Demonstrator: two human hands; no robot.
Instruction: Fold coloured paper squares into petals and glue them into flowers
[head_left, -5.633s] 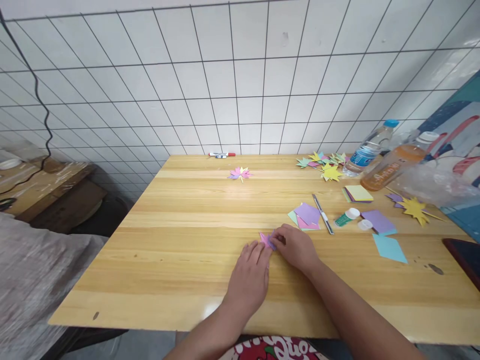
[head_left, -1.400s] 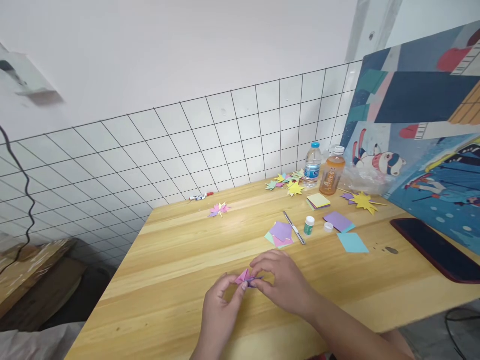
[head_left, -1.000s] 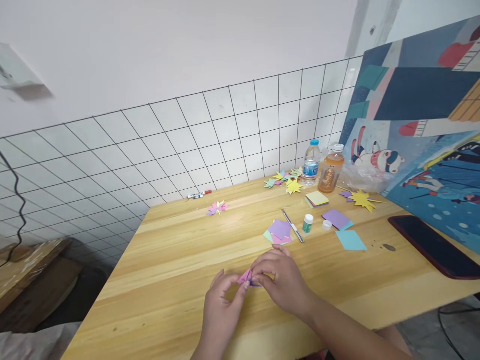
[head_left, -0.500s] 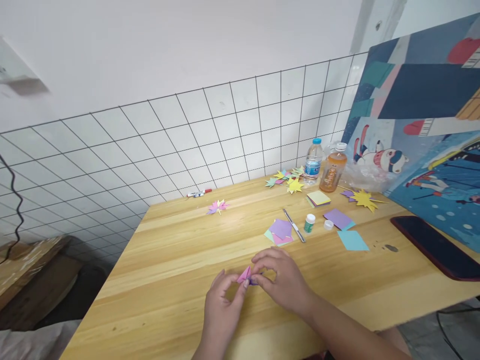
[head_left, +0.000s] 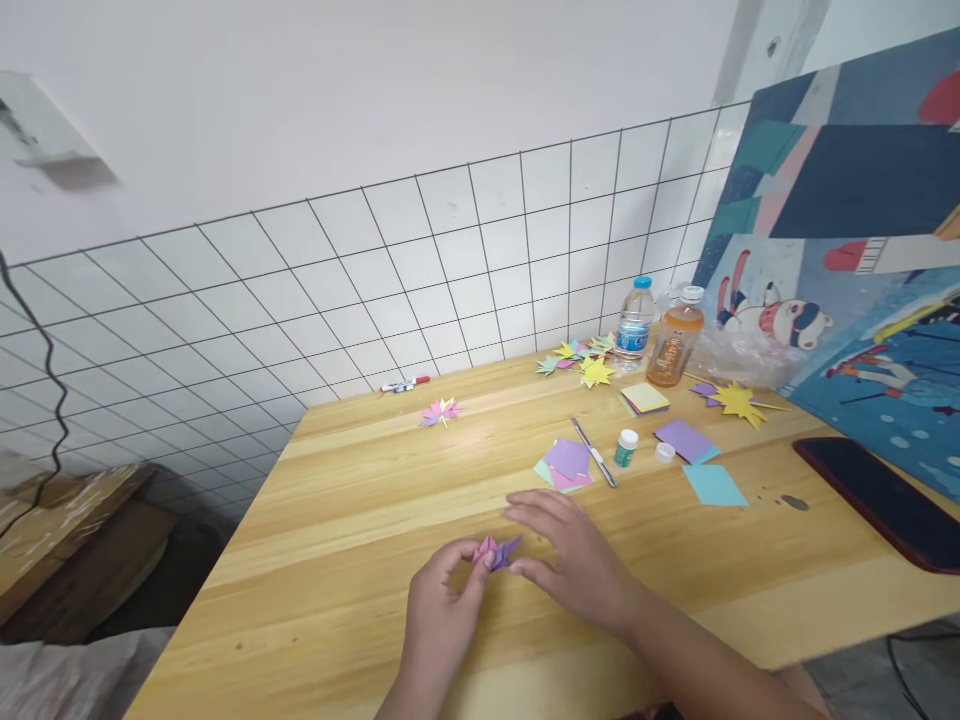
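Between the thumb and fingers of my left hand (head_left: 444, 610) is a small folded paper piece (head_left: 504, 552), pink on the left and purple on the right. The purple part ends in a point toward the right. My right hand (head_left: 568, 560) is just right of it, thumb and fingers parted, with nothing seen between them. Its thumb is close to the purple tip; whether it touches, I cannot tell. Beyond the hands lie purple, pink and green paper sheets (head_left: 568, 460) and a pen-like craft knife (head_left: 593, 452).
A green-labelled glue bottle (head_left: 625, 450) stands beside its white cap (head_left: 664, 453). Square papers (head_left: 714, 485) lie at right, near a phone (head_left: 874, 500). Two drink bottles (head_left: 675, 338) and folded paper stars (head_left: 596, 372) are at the back. A pink paper leaf (head_left: 441, 411) and markers (head_left: 405, 384) lie farther left.
My right fingers have opened and come away from the folded paper, uncovering its purple point. My left hand keeps its pinch. The view has shifted slightly.
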